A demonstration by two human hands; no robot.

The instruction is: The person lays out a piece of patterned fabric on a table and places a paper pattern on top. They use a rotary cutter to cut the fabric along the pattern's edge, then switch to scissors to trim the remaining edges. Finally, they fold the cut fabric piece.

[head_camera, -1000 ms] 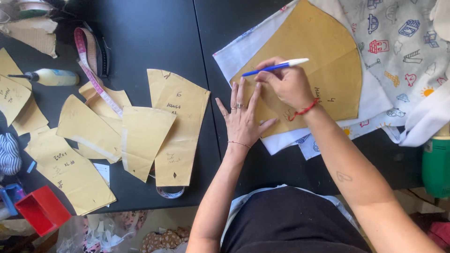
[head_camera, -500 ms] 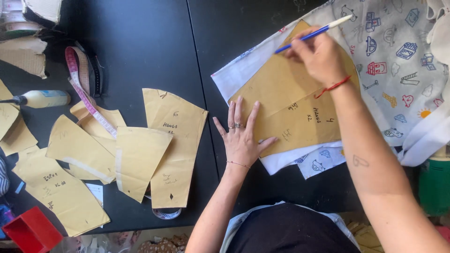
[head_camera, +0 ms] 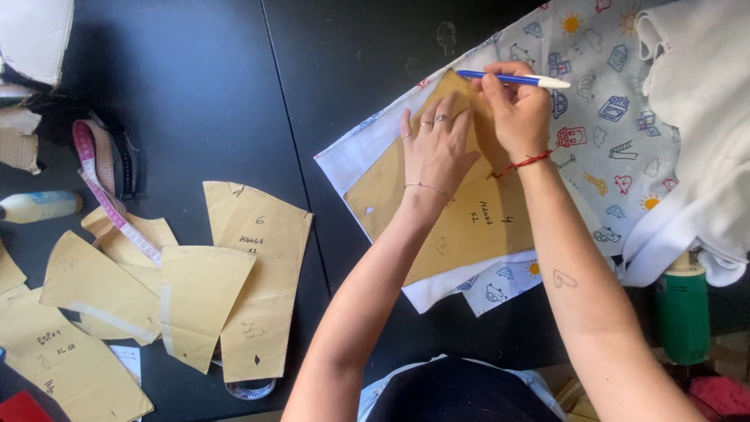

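Observation:
A tan paper pattern piece [head_camera: 461, 227] lies on white fabric printed with small coloured pictures [head_camera: 601, 133], spread on a black table [head_camera: 195, 86]. My left hand [head_camera: 437, 148] presses flat on the pattern near its upper tip, fingers spread. My right hand [head_camera: 516, 117] sits just to its right and grips a blue and white pen [head_camera: 512, 80] held almost level, its blue end pointing left at the pattern's top edge. A red string is tied round my right wrist.
Several more tan pattern pieces [head_camera: 250, 273] lie at the left with a pink measuring tape [head_camera: 105, 195] across them. A small bottle [head_camera: 39, 207] lies at the left edge. Plain white cloth [head_camera: 695, 117] is bunched at the right above a green container [head_camera: 683, 312].
My left hand slid up the pattern toward its tip. My right hand carried the pen from the pattern's lower middle up to its top edge. The view has shifted as well.

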